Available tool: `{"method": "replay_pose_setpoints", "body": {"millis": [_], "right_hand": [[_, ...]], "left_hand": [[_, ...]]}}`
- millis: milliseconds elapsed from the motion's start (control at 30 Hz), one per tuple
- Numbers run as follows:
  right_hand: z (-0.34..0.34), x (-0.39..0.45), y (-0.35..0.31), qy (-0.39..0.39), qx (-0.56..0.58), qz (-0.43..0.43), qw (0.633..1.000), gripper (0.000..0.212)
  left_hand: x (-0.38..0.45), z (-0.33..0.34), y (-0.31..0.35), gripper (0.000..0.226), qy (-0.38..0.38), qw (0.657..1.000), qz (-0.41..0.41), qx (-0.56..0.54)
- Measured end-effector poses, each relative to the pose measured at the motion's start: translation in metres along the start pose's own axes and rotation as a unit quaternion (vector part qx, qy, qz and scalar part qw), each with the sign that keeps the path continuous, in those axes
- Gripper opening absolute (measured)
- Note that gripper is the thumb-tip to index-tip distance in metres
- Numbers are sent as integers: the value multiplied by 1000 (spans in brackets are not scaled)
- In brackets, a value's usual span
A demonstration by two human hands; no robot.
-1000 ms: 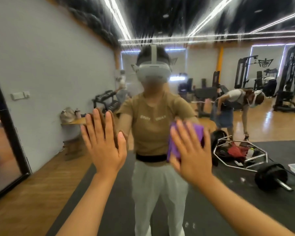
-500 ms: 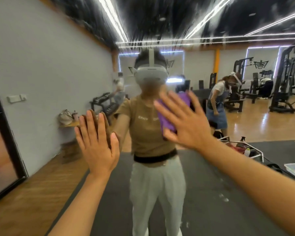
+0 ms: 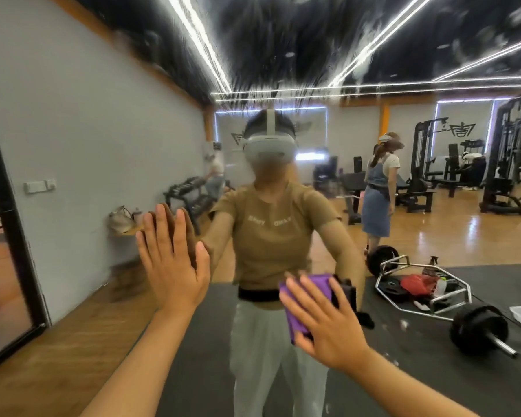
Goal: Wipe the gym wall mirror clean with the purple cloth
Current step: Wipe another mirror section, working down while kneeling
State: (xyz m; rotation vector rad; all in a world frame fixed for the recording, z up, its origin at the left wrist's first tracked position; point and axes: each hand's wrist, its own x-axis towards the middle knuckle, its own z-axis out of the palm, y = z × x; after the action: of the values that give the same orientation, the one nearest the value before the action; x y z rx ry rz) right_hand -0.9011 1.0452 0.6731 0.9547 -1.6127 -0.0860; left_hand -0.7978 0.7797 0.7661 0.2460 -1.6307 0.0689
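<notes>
The left hand (image 3: 172, 266) lies flat against the mirror (image 3: 88, 121), fingers straight and together, grasping nothing. To its right and lower, the right hand (image 3: 325, 320) presses the purple cloth (image 3: 307, 299) to the glass with spread, straight fingers; the cloth sits under the palm of that grip, its edges showing above and left of the fingers.

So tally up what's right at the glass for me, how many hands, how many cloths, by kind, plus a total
Hands: 2, the left hand flat on the mirror, the right hand pressing the cloth to it
Purple cloths: 1, the purple cloth under the right hand
Total: 3
</notes>
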Motion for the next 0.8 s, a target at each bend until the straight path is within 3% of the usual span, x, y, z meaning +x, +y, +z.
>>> {"method": "replay_pose_setpoints", "body": {"millis": [100, 267, 567, 733, 800], "right_hand": [[7, -24, 0, -29, -40, -49, 998, 86], [-2, 17, 35, -1, -20, -112, 993, 82], [-62, 211, 132, 84, 26, 35, 995, 65], [-48, 188, 111, 101, 14, 120, 988, 70], [-37, 153, 90, 97, 13, 107, 989, 72]], "left_hand": [[1, -2, 5, 62, -4, 1000, -13, 2], [2, -5, 11, 61, -11, 999, -33, 4], [10, -6, 35, 62, -4, 994, -106, -21], [11, -6, 36, 64, -6, 993, -113, -21], [10, -6, 34, 64, -7, 994, -108, -16]]}}
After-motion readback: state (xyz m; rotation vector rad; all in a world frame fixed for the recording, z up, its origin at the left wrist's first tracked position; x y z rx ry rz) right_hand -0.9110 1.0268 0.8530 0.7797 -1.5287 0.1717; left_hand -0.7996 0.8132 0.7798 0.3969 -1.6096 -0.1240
